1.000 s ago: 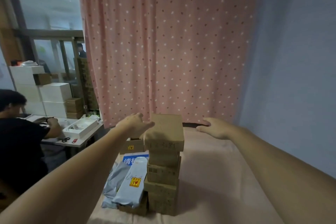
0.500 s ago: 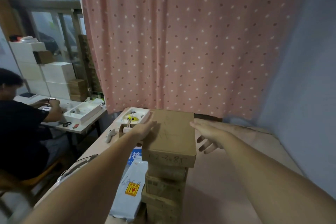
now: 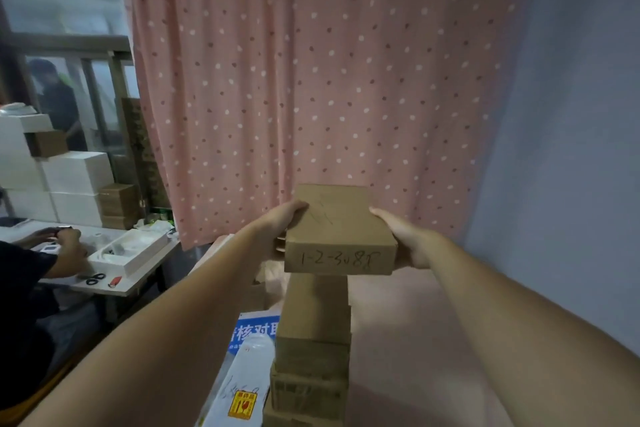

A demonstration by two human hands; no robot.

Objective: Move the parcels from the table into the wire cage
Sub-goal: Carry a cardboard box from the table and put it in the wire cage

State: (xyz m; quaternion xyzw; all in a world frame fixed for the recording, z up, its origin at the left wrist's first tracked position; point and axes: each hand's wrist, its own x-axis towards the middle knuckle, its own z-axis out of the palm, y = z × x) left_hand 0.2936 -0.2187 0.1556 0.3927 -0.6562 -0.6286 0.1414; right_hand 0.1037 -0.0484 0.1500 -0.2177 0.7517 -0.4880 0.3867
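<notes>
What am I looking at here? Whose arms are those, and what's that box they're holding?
There's no machine here, just a person wearing a camera on their head, so you see what they see: their own two arms reaching forward. The left hand and the right hand grip the sides of a brown cardboard box with numbers written on its front. It's a parcel, held up in the air. Below it is a stack of brown boxes on a table with a pink cover. Beside the stack lies a grey mailing bag with a yellow sticker. Behind hangs a pink dotted curtain. On the left, another person works at a white desk. The wire cage isn't visible.
</notes>
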